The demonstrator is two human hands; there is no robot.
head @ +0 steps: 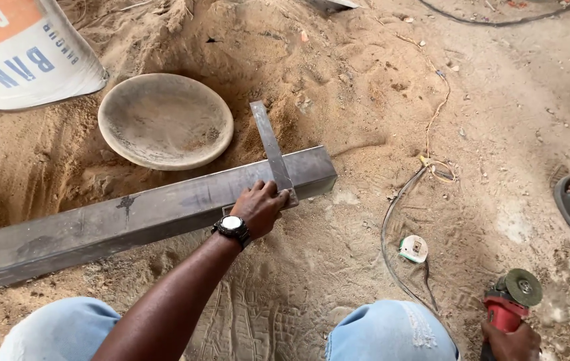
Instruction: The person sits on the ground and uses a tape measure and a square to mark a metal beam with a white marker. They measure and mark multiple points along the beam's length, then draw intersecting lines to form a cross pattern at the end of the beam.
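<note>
My left grip (pixel 259 206) presses steel square (pixel 273 150) onto steel tube (pixel 131 217); right grip (pixel 511 342) clenched on red grinder (pixel 509 304); shallow pan (pixel 165 120) on sand holds nothing.

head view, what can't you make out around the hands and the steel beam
- Steel beam: far end cut off by the left edge.
- Metal square: lower part hidden under the left hand.
- Right hand on the red grinder: cut off by the bottom edge.
</note>
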